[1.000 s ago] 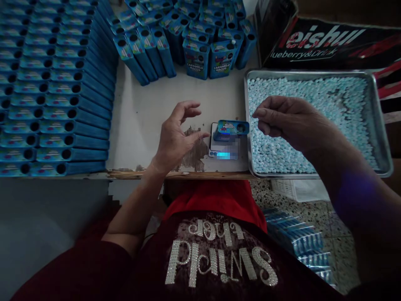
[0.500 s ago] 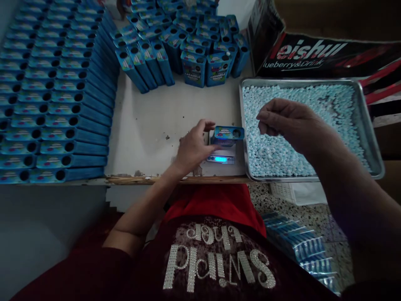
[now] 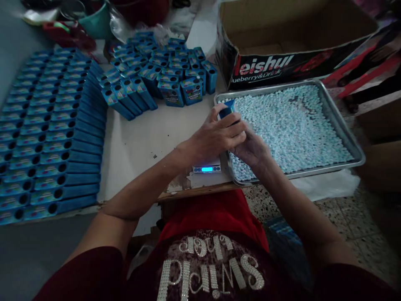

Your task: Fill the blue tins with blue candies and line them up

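Over the left edge of the metal tray [image 3: 340,119] of pale blue candies [image 3: 288,125], my left hand [image 3: 219,136] is closed round a small blue box [image 3: 228,106], tilted and mostly covered by fingers. My right hand [image 3: 250,146] meets it from the right, below the box; its fingers are partly hidden behind my left hand, and whether they grip the box or candies cannot be made out. The digital scale [image 3: 206,169] shows a lit display just below my left hand. Its platform is largely hidden.
Many blue boxes [image 3: 62,146] stand in tight rows at the left. A looser group of them [image 3: 169,79] is at the back. Behind the tray sits a large open carton [image 3: 260,69]. A person's foot [image 3: 351,103] shows at the far right.
The small box has left the scale and is now in my left hand over the tray edge. My right hand has moved left to meet it. The camera view has shifted.
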`<action>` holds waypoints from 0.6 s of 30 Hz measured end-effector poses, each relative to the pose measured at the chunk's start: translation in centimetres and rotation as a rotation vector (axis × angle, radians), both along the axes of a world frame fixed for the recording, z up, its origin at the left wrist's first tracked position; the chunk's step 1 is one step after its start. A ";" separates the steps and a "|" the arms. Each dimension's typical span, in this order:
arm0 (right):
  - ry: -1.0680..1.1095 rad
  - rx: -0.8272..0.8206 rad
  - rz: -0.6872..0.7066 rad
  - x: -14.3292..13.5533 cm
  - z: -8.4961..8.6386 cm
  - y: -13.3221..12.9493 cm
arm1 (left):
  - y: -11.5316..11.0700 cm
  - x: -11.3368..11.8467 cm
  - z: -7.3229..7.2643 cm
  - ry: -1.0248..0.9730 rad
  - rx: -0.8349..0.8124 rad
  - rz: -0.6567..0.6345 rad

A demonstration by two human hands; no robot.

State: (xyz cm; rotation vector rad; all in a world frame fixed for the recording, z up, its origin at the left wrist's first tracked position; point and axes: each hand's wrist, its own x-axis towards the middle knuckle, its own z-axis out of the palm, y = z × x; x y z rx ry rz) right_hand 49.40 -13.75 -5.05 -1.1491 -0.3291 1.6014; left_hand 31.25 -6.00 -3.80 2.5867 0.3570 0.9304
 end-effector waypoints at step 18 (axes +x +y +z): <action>0.279 -0.122 -0.334 -0.9 -0.4 0.8 | -0.3 0.7 -4.5 -0.216 -0.091 0.173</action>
